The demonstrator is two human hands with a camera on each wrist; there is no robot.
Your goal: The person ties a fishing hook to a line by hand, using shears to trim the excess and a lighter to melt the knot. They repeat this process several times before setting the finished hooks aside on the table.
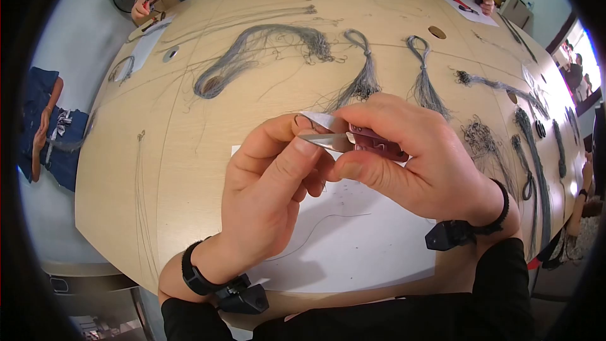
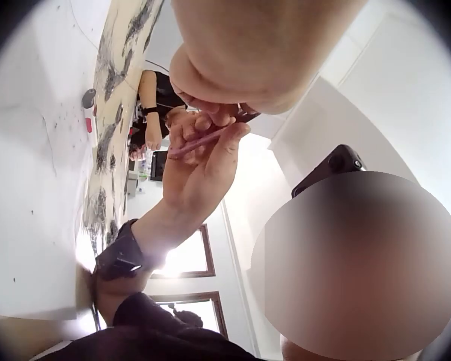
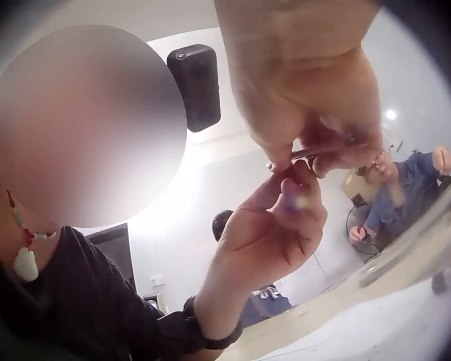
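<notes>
Right hand grips purple-handled snips, blades apart toward nine o'clock; left hand pinches dark curl; keep fingertips outside blades before squeezing.

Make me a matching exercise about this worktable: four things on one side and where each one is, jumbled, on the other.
Things:
1. Metal-tipped tool
2. Thin curved strand
3. Near white sheet
4. Two looped grey bundles

Places:
A. Spread on the table, beneath both hands
B. Side by side, beyond the hands
C. Gripped in the right hand
D. Lying on white paper

Right pairs: 1-C, 2-D, 3-A, 4-B
</notes>
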